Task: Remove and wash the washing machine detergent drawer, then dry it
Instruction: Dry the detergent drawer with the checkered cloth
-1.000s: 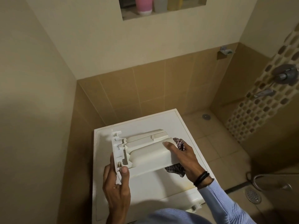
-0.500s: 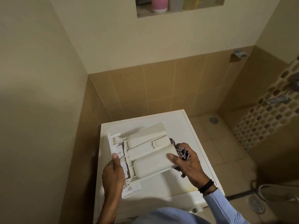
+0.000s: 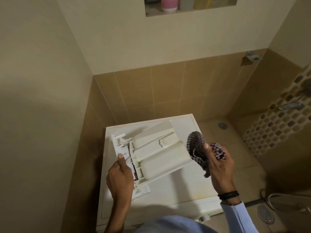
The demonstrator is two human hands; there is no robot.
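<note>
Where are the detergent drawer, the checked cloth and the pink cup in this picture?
Detergent drawer (image 3: 159,153): head view, middle of its pale underside.
Checked cloth (image 3: 196,142): head view, upper fold above the thumb.
Pink cup (image 3: 169,5): head view, its pink body.

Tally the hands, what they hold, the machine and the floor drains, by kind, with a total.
hands: 2, left hand and right hand
detergent drawer: 1
checked cloth: 1
washing machine: 1
floor drains: 2
total: 7
</note>
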